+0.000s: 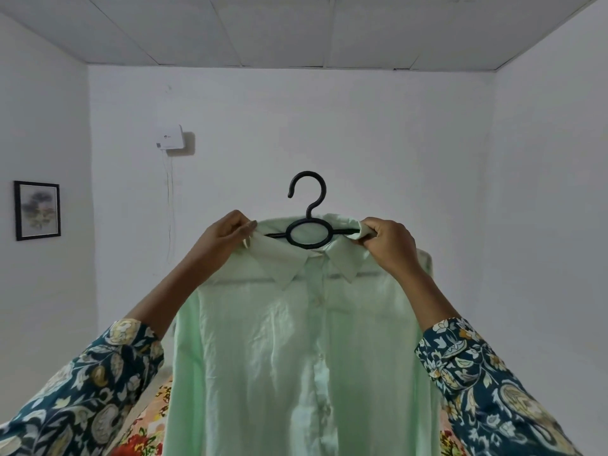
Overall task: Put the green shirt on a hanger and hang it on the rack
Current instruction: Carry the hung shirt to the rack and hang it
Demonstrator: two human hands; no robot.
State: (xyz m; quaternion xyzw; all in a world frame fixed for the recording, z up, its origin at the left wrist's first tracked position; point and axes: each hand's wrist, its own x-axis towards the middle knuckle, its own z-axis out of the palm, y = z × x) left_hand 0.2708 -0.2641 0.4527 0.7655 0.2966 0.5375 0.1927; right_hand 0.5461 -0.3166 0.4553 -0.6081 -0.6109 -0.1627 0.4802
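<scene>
We hold green shirt [296,357] up in front, buttons toward us, body hanging straight down.
Left hand [223,238] pinches one end of collar; right hand [390,245] curls round other end.
Hanger [310,212] sits inside collar, bar running side to side between hands, both equally near.
Hook [324,189] upright above collar, opening to our left.
Rack not in view; we judge hook goes over its rail next.

hanger [308,214] arms were hidden inside green shirt [296,357] | its hem was cut by bottom edge | wall box [169,137] label was illegible
</scene>
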